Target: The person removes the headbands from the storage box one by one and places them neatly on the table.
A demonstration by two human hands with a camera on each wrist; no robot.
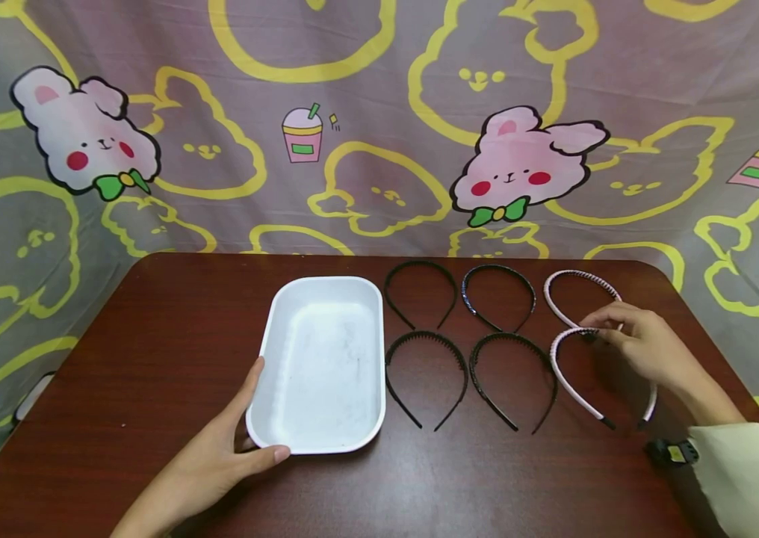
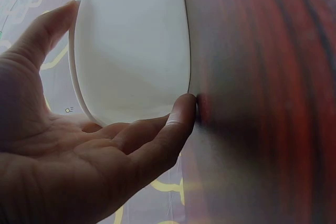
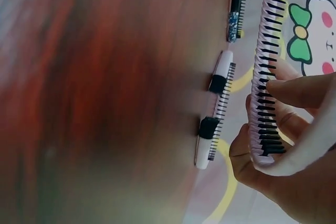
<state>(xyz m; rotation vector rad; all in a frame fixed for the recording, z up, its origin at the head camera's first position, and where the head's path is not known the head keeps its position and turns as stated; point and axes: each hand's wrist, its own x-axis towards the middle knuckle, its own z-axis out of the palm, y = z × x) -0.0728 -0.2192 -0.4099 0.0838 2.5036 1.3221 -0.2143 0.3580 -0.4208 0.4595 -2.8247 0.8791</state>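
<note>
My left hand [image 1: 208, 452] grips the near left corner of a white rectangular tray [image 1: 329, 366]. Its thumb lies at the near rim and its fingers along the left side; nothing lies in the tray. In the right wrist view, the fingers of my right hand [image 3: 296, 129] pinch a pale pink headband [image 3: 264, 30] with dark comb teeth. The head view shows my right hand at the top of this band, its two ends pointing towards me. Just behind it a second pink headband [image 1: 577, 273] lies on the table, partly hidden by the hand.
Between tray and right hand lie a plain black headband [image 1: 420, 263], a blue-glitter one [image 1: 465, 295], and two dark toothed headbands [image 1: 426, 334] nearer me. All rest on a dark red-brown wooden table [image 1: 487, 478]. A patterned curtain [image 1: 379, 112] hangs behind the table's far edge.
</note>
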